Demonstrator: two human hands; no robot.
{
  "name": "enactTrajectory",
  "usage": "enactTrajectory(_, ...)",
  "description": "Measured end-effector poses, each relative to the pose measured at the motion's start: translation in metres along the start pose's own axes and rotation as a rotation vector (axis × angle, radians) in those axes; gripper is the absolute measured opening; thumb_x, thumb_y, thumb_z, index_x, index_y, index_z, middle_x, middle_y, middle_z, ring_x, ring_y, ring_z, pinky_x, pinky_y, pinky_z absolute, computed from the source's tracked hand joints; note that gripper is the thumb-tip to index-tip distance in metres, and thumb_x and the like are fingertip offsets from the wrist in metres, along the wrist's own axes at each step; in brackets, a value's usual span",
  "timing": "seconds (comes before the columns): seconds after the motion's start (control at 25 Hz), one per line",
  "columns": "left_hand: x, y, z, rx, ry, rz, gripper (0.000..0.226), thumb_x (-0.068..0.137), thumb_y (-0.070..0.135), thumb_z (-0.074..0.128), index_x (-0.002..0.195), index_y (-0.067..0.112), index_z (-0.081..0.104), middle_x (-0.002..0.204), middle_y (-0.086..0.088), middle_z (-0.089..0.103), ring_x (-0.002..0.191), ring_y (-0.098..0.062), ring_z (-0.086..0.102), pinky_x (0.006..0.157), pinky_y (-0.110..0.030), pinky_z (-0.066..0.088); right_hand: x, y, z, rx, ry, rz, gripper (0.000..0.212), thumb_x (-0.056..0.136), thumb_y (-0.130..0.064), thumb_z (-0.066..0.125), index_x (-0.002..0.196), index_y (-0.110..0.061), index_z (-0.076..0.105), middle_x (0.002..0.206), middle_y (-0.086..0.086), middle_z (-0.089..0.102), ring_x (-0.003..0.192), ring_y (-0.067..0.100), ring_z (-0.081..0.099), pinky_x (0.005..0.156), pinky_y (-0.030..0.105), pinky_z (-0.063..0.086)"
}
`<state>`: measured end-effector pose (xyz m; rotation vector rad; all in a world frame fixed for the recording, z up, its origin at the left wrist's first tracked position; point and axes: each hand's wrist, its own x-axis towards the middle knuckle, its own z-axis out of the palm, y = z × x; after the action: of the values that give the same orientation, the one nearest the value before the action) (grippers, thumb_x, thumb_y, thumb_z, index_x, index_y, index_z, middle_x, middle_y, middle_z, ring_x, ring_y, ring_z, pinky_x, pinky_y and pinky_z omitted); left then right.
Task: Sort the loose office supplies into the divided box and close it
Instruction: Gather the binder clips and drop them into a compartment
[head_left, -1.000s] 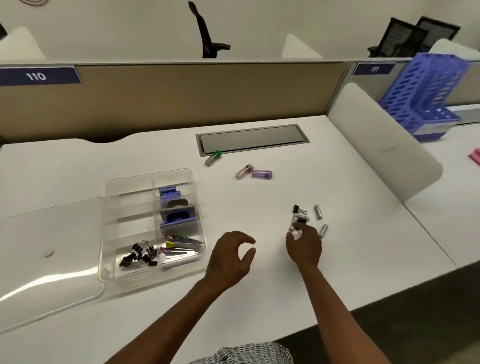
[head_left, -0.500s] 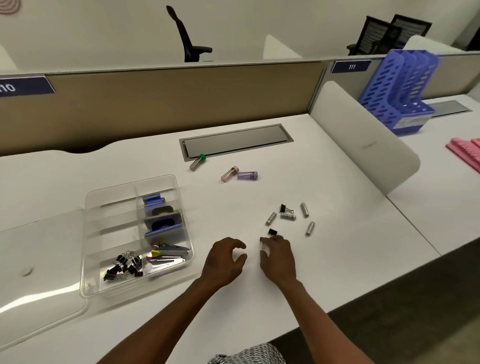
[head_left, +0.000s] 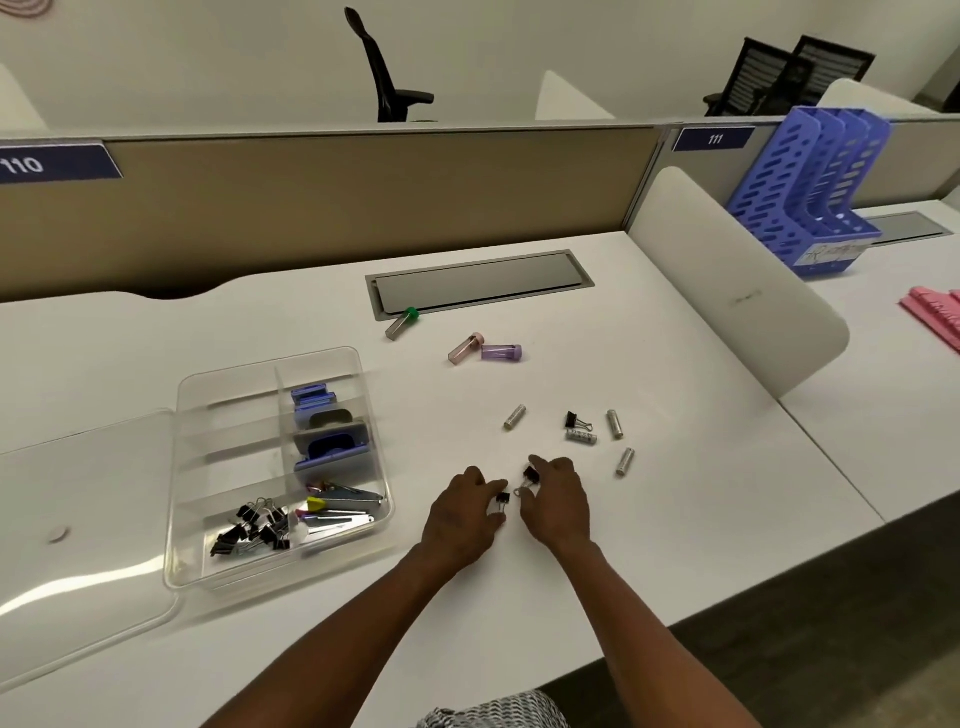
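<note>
The clear divided box (head_left: 270, 359) stands at the left with its lid (head_left: 78, 519) open flat beside it. It holds black binder clips (head_left: 249, 526), coloured clips (head_left: 337, 506) and blue staplers (head_left: 327, 431). My left hand (head_left: 460, 517) and my right hand (head_left: 561, 499) are close together in front of the box's right side. The left fingers pinch a small black binder clip (head_left: 502, 500). The right fingers hold another black binder clip (head_left: 530, 474). Loose on the desk lie several batteries (head_left: 581, 437), one more binder clip (head_left: 573, 420), and three small tubes: green-capped (head_left: 402, 322), pink (head_left: 465, 348) and purple (head_left: 501, 352).
A grey cable hatch (head_left: 480, 283) is set into the desk at the back. A white curved divider (head_left: 727, 291) borders the right side, with a blue file rack (head_left: 810, 192) and a pink item (head_left: 935, 312) beyond it. The desk's front edge runs just below my forearms.
My right hand has drawn back from the batteries toward my left hand with a binder clip. The hands now meet, and the left fingers have closed on a clip.
</note>
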<state>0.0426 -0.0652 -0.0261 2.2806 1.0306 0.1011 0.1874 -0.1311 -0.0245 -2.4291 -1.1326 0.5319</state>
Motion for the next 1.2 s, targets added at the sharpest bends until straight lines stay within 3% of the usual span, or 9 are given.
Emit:
enactTrajectory(0.12,0.000,0.008,0.004,0.047,0.024,0.031,0.025,0.087,0.035,0.062,0.111,0.028,0.064,0.107,0.004,0.053,0.099,-0.017,0.054,0.079,-0.033,0.049,0.000,-0.002,0.000,0.012,0.001,-0.002,0.043,0.083,-0.025,0.072,0.124,-0.022,0.061,0.118,0.001,0.055,0.108,0.020,0.059,0.083,0.028,0.048)
enactTrajectory(0.28,-0.001,0.003,0.009,-0.118,0.115,-0.042,0.013,0.083,0.022,0.064,0.093,0.023,0.056,0.093,0.007,0.058,0.086,-0.015,0.056,0.071,-0.028,0.047,-0.006,-0.003,0.000,0.186,0.077,0.043,0.030,0.077,-0.020,0.078,0.101,-0.025,0.062,0.095,-0.006,0.065,0.086,0.015,0.064,0.070,0.026,0.045)
enactTrajectory(0.4,-0.001,0.000,0.005,-0.487,0.225,-0.282,0.013,0.082,0.014,0.069,0.085,0.021,0.058,0.078,0.006,0.067,0.069,-0.014,0.065,0.061,-0.020,0.048,-0.011,-0.006,0.000,0.549,0.085,0.224,0.022,0.074,-0.018,0.082,0.087,-0.022,0.066,0.077,-0.002,0.071,0.071,0.017,0.068,0.062,0.030,0.053)
enactTrajectory(0.56,0.002,-0.002,-0.006,-1.083,0.162,-0.540,0.007,0.091,0.018,0.064,0.098,0.017,0.066,0.091,-0.010,0.074,0.073,-0.020,0.073,0.073,-0.038,0.060,-0.017,-0.015,0.000,0.898,-0.076,0.299,0.022,0.074,-0.009,0.083,0.090,-0.012,0.069,0.076,0.011,0.074,0.065,0.020,0.069,0.058,0.031,0.052)
enactTrajectory(0.68,0.003,-0.003,-0.009,-1.153,0.050,-0.513,0.017,0.093,0.026,0.063,0.098,0.010,0.070,0.096,-0.013,0.074,0.086,-0.027,0.074,0.081,-0.041,0.061,-0.019,-0.026,-0.003,0.833,-0.198,0.185,0.020,0.074,-0.007,0.077,0.091,-0.015,0.073,0.078,0.009,0.075,0.072,0.024,0.073,0.066,0.033,0.059)
enactTrajectory(0.8,0.003,0.001,-0.010,-1.173,0.055,-0.490,0.013,0.095,0.017,0.062,0.098,0.007,0.070,0.095,-0.016,0.074,0.086,-0.029,0.074,0.082,-0.039,0.061,-0.014,-0.031,-0.011,0.828,-0.270,0.103,0.022,0.076,-0.008,0.071,0.094,-0.019,0.075,0.083,0.009,0.077,0.078,0.028,0.075,0.073,0.038,0.062)
enactTrajectory(0.92,0.005,0.001,-0.013,-1.247,0.084,-0.561,0.014,0.096,0.012,0.060,0.101,0.005,0.070,0.093,-0.015,0.072,0.079,-0.026,0.071,0.075,-0.035,0.061,0.007,-0.027,-0.020,0.778,-0.096,0.148,0.019,0.080,-0.007,0.068,0.092,-0.020,0.075,0.081,0.006,0.076,0.076,0.022,0.075,0.068,0.033,0.057)
enactTrajectory(1.08,0.003,-0.002,-0.020,-1.319,0.060,-0.598,0.020,0.097,0.019,0.058,0.105,0.004,0.069,0.099,-0.016,0.073,0.078,-0.026,0.070,0.071,-0.034,0.059,0.054,-0.006,-0.037,0.355,0.282,0.159,0.021,0.077,-0.010,0.067,0.095,-0.018,0.074,0.088,0.000,0.074,0.084,0.018,0.067,0.081,0.027,0.049)
enactTrajectory(1.2,0.000,0.002,-0.028,-1.393,0.048,-0.613,0.033,0.101,0.031,0.050,0.105,0.003,0.068,0.095,-0.013,0.073,0.076,-0.025,0.068,0.071,-0.033,0.058,0.088,0.014,-0.039,-0.002,0.181,0.098,0.032,0.080,-0.024,0.061,0.110,-0.015,0.068,0.101,0.010,0.069,0.102,0.031,0.060,0.086,0.035,0.045)
